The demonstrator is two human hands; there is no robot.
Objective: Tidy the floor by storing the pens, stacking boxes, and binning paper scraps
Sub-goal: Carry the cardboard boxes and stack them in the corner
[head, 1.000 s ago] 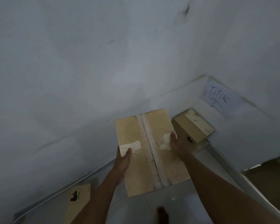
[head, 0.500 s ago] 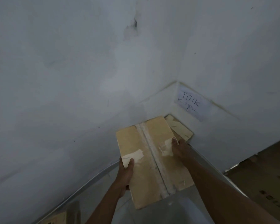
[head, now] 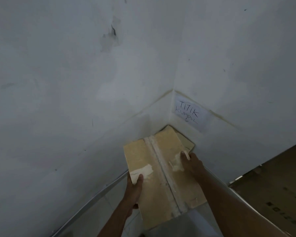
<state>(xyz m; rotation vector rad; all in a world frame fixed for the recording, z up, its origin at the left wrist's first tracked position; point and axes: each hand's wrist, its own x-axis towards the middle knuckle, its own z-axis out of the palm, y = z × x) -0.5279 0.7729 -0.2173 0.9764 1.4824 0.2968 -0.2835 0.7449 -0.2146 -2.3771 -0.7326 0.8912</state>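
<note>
I hold a tan cardboard box (head: 162, 177) with a taped seam down its top, out in front of me over the room's corner. My left hand (head: 133, 192) grips its left edge, thumb on top by a torn white patch. My right hand (head: 191, 162) grips its right edge near another torn patch. A second, smaller cardboard box (head: 186, 141) sits on the floor in the corner, mostly hidden beneath the far end of the held box.
A paper sign (head: 189, 112) reading "TITIK KUMPUL" is stuck low on the right wall above the corner. White walls close in left and right. Pale floor tiles (head: 178, 228) show below the box. Brown cardboard (head: 272, 194) lies at the right.
The held box has moved forward toward the corner and now covers most of the smaller box. The box on the floor at the lower left has left the view.
</note>
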